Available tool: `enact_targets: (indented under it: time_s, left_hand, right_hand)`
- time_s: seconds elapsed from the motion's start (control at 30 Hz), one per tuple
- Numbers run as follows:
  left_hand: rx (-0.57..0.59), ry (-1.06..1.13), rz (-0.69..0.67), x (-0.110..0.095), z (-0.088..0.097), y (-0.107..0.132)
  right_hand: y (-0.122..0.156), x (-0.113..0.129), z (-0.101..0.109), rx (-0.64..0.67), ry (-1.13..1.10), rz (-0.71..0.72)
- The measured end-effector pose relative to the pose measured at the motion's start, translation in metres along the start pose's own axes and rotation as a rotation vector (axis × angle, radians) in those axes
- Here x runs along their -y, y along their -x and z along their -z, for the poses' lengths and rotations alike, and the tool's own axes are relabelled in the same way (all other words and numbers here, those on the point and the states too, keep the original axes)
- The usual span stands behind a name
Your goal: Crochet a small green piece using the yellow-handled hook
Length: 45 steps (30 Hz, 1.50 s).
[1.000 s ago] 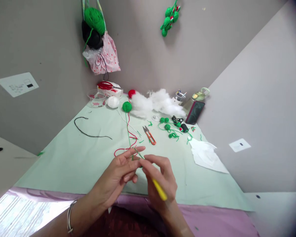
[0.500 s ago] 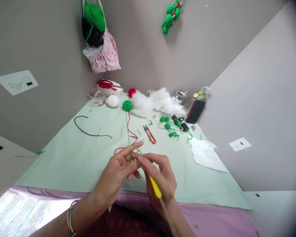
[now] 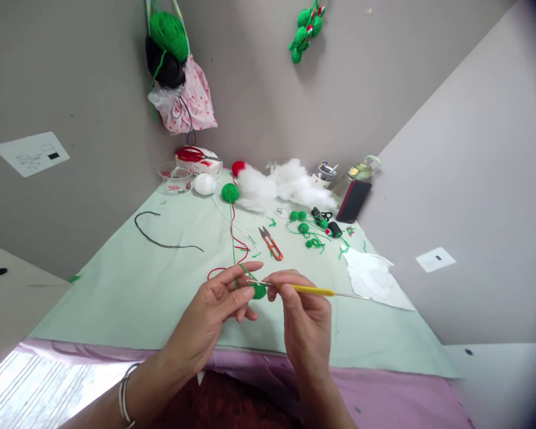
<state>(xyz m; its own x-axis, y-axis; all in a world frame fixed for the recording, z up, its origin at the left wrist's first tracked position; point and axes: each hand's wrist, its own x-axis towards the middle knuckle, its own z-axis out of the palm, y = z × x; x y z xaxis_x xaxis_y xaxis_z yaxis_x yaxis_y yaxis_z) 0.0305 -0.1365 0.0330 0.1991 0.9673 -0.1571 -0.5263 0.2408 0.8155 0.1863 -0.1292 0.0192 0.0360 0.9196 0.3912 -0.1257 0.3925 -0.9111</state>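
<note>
Small green crocheted round (image 3: 259, 291) is held above the near part of the table (image 3: 129, 292), which is covered in pale green cloth; it sits between the two hands; the left hand (image 3: 218, 310) pinches it between thumb and middle finger, with the forefinger extended and a thin green yarn strand (image 3: 233, 244) running over it; the right hand (image 3: 306, 322) is closed in a pencil grip on a yellow-handled metal crochet hook (image 3: 310, 290), whose tip is at the round's edge and whose tail points right; judged step: a stitch being worked into the round, though whether the tip has entered a loop is too small to tell; judged requirement for a further stitch: even tension on the strand from the left forefinger, a firm pinch on the round and a small turn of the hook; count, in hand: one round, one hook, one working strand; count, on the table: three yarn balls at the far end, namely one green yarn ball (image 3: 230, 192), one red yarn ball (image 3: 238, 168) and one white yarn ball (image 3: 204, 184); one pair of orange thread snips (image 3: 271, 243); one heap of white fluffy stuffing (image 3: 286, 185); roughly five small green crocheted balls (image 3: 304, 228), tangled and hard to separate; one dark phone (image 3: 354, 201); one white paper sheet (image 3: 373, 277); one black cord (image 3: 161, 235).
</note>
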Motion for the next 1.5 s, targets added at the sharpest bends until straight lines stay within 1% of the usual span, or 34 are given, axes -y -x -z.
enact_targets:
  time_s: [0.13,0.23,0.3,0.47,0.53,0.7,0.8,0.87,0.93,0.97,1.0,1.07,1.17,1.23,1.3,1.4,1.5]
  left_hand:
    - [-0.022,-0.020,-0.020,-0.002,0.003,-0.001]
    - [-0.041,-0.038,-0.020,-0.003,0.003,0.000]
    - [-0.052,-0.056,-0.026,-0.004,0.003,0.000]
    - [-0.090,-0.123,-0.058,-0.005,0.002,0.004]
    - [-0.089,-0.143,-0.083,-0.004,0.003,0.005]
    - [-0.121,-0.213,-0.182,0.001,0.004,0.006]
    - [-0.139,-0.241,-0.237,0.003,0.004,0.006]
    - [-0.134,-0.181,-0.202,0.003,0.003,0.006]
    - [-0.114,-0.054,-0.082,0.000,0.002,0.005]
    - [-0.102,0.015,-0.012,-0.001,0.001,0.004]
    - [-0.090,0.077,0.049,-0.003,0.001,0.004]
    - [-0.071,0.156,0.110,-0.007,0.001,0.003]
    - [-0.059,0.182,0.081,-0.011,0.001,0.003]
    - [-0.066,0.169,0.055,-0.012,0.002,0.003]
    - [-0.087,0.149,0.035,-0.013,0.004,0.002]
    - [-0.095,0.120,0.008,-0.014,0.007,0.001]
    - [-0.054,0.075,0.001,-0.012,0.006,0.002]
  right_hand:
    - [-0.002,0.001,0.004,-0.006,-0.134,-0.067]
    - [-0.003,0.004,0.004,-0.003,-0.139,-0.038]
    - [-0.001,0.008,0.005,0.013,-0.077,0.006]
    - [0.007,0.014,0.010,0.053,0.222,0.148]
    - [0.008,0.014,0.011,0.078,0.289,0.226]
    - [0.008,0.010,0.008,0.179,0.418,0.442]
    - [0.010,0.003,0.006,0.171,0.574,0.566]
    - [0.013,-0.003,0.005,0.153,0.690,0.662]
    - [0.014,-0.006,0.005,0.136,0.739,0.710]
    - [0.013,-0.006,0.005,0.123,0.709,0.690]
    - [0.012,-0.005,0.004,0.101,0.642,0.635]
    - [0.008,-0.001,0.003,0.029,0.431,0.454]
    - [0.002,0.005,0.001,-0.025,0.125,0.200]
    - [0.002,0.005,-0.001,-0.029,0.013,0.108]
    - [0.003,0.004,-0.001,-0.048,0.001,0.084]
    - [0.006,0.003,-0.001,-0.079,0.028,0.103]
    - [0.006,0.006,-0.002,-0.039,-0.002,0.096]
